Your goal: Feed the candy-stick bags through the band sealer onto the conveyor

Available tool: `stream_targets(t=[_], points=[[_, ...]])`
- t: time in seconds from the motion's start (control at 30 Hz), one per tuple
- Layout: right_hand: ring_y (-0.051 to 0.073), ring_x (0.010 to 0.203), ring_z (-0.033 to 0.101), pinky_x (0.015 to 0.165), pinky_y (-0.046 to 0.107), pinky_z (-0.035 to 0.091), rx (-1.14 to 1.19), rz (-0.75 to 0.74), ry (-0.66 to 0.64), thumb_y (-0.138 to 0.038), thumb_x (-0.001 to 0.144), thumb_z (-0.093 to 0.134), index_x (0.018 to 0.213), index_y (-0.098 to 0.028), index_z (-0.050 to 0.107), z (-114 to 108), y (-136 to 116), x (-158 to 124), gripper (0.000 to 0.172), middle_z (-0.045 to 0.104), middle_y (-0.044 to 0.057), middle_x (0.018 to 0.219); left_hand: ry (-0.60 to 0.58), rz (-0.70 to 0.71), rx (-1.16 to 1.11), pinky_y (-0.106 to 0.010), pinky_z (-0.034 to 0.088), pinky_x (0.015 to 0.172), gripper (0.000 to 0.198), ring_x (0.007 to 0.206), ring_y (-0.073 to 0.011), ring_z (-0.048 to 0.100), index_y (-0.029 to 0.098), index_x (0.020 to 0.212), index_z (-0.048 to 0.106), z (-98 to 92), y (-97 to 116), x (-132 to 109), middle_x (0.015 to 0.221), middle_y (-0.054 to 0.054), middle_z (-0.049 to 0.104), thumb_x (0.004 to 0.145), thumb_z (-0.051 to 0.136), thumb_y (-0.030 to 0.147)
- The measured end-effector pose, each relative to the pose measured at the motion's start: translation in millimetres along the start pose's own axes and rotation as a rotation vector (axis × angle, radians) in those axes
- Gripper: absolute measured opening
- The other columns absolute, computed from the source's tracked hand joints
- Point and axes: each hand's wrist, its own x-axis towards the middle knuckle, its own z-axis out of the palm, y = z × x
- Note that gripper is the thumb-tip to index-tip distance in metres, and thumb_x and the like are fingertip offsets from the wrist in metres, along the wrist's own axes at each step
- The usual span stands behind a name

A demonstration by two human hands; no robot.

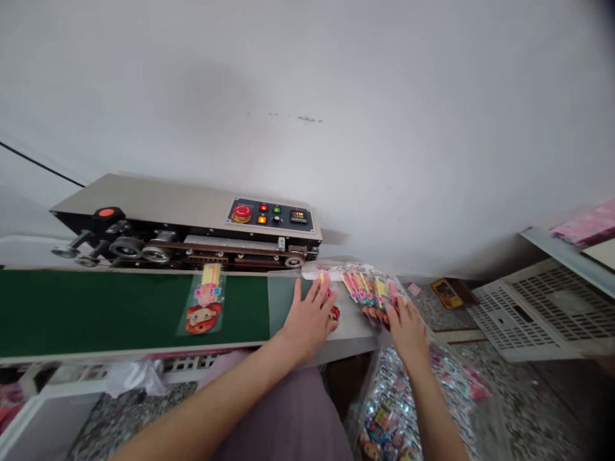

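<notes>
My left hand (310,317) lies flat, fingers spread, on a clear candy packet (332,306) at the right end of the sealing machine's steel feed plate (281,301). My right hand (407,325) rests with fingers stretched out on a fanned stack of similar packets (368,288) with colourful sticks and cartoon faces. Another packet (205,307) rides on the green conveyor belt (96,310), under the sealing band of the machine (192,221).
The machine's control panel (271,214) has a red stop button and lit lamps. A bag of more packets (408,410) sits below my right arm. White plastic crates (542,307) stand at the right on a speckled floor. A white wall is behind.
</notes>
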Motion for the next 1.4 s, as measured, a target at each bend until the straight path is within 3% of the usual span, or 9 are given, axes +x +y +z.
stream_targets(t=[0.2, 0.33, 0.57, 0.67, 0.8, 0.93, 1.1, 1.23, 1.4], points=[[0.034, 0.147, 0.033, 0.116, 0.054, 0.028, -0.059, -0.104, 0.003, -0.049, 0.102, 0.021, 0.153, -0.018, 0.041, 3.8, -34.5, -14.9, 0.063, 0.039, 0.015, 0.159, 0.04, -0.027, 0.078, -0.069, 0.022, 0.118, 0.058, 0.152, -0.0314, 0.026, 0.021, 0.152, 0.042, 4.7, -23.0, -20.2, 0.165, -0.012, 0.027, 0.104, 0.033, 0.052], [0.036, 0.149, 0.026, 0.12, 0.055, 0.017, -0.118, -0.296, 0.077, -0.045, 0.102, 0.035, 0.15, -0.014, 0.047, -4.6, -84.9, -30.8, 0.058, 0.038, 0.017, 0.159, 0.051, -0.065, 0.128, -0.068, 0.021, 0.117, 0.055, 0.152, -0.0304, 0.026, 0.023, 0.152, 0.042, 2.5, -34.9, -34.2, 0.165, -0.011, 0.028, 0.105, 0.029, 0.049], [0.037, 0.148, 0.03, 0.119, 0.057, 0.016, 0.009, -0.426, -0.019, -0.05, 0.101, 0.041, 0.148, -0.007, 0.047, -2.1, -173.2, -60.7, 0.064, 0.042, 0.02, 0.156, 0.007, -0.227, 0.187, -0.069, 0.02, 0.116, 0.054, 0.148, -0.0389, 0.033, 0.017, 0.148, 0.049, -13.1, -55.3, -51.2, 0.158, -0.017, 0.04, 0.103, 0.039, 0.045], [0.036, 0.146, 0.032, 0.118, 0.056, 0.02, 0.05, -0.465, 0.054, -0.049, 0.103, 0.034, 0.146, -0.012, 0.051, -18.5, -163.1, -63.1, 0.059, 0.045, 0.016, 0.155, 0.01, -0.253, 0.169, -0.069, 0.019, 0.117, 0.051, 0.147, -0.0388, 0.034, 0.015, 0.145, 0.053, -23.4, -51.3, -47.2, 0.157, -0.016, 0.041, 0.103, 0.04, 0.041], [0.033, 0.144, 0.037, 0.118, 0.055, 0.021, 0.026, -0.452, 0.219, -0.044, 0.105, 0.024, 0.139, -0.019, 0.059, -39.8, -115.5, -42.5, 0.055, 0.05, 0.012, 0.152, 0.042, -0.107, 0.041, -0.064, 0.019, 0.12, 0.049, 0.147, -0.0312, 0.036, 0.017, 0.146, 0.05, -20.9, -21.2, -22.4, 0.157, -0.014, 0.043, 0.106, 0.033, 0.039], [0.034, 0.146, 0.033, 0.117, 0.056, 0.023, -0.099, -0.419, 0.117, -0.044, 0.104, 0.026, 0.144, -0.022, 0.055, -39.5, -81.6, -16.3, 0.054, 0.047, 0.011, 0.155, 0.05, 0.007, -0.018, -0.066, 0.023, 0.118, 0.055, 0.151, -0.0308, 0.028, 0.018, 0.151, 0.043, -2.8, 4.8, 0.8, 0.162, -0.014, 0.033, 0.105, 0.032, 0.048], [0.034, 0.147, 0.032, 0.115, 0.057, 0.03, -0.129, -0.174, -0.022, -0.046, 0.103, 0.027, 0.15, -0.014, 0.046, -18.9, -59.5, -7.4, 0.06, 0.041, 0.016, 0.158, 0.028, 0.044, -0.003, -0.067, 0.022, 0.118, 0.055, 0.153, -0.0292, 0.024, 0.021, 0.152, 0.042, 12.1, -13.8, -8.8, 0.164, -0.011, 0.03, 0.105, 0.032, 0.048], [0.031, 0.152, 0.022, 0.118, 0.054, 0.027, -0.086, -0.27, -0.022, -0.044, 0.103, 0.027, 0.153, -0.009, 0.039, -5.8, -66.0, -24.2, 0.062, 0.036, 0.018, 0.16, 0.04, 0.052, 0.028, -0.065, 0.016, 0.12, 0.054, 0.153, -0.0265, 0.023, 0.025, 0.154, 0.038, 10.0, -43.4, -30.8, 0.164, -0.008, 0.032, 0.106, 0.03, 0.047], [0.036, 0.153, 0.014, 0.119, 0.059, 0.021, 0.001, -0.353, 0.061, -0.043, 0.101, 0.039, 0.151, -0.003, 0.039, 0.3, -115.3, -45.0, 0.064, 0.031, 0.023, 0.16, 0.016, -0.031, 0.09, -0.064, 0.014, 0.12, 0.053, 0.15, -0.0286, 0.031, 0.023, 0.152, 0.042, -0.9, -63.0, -49.8, 0.161, -0.01, 0.037, 0.106, 0.03, 0.046]])
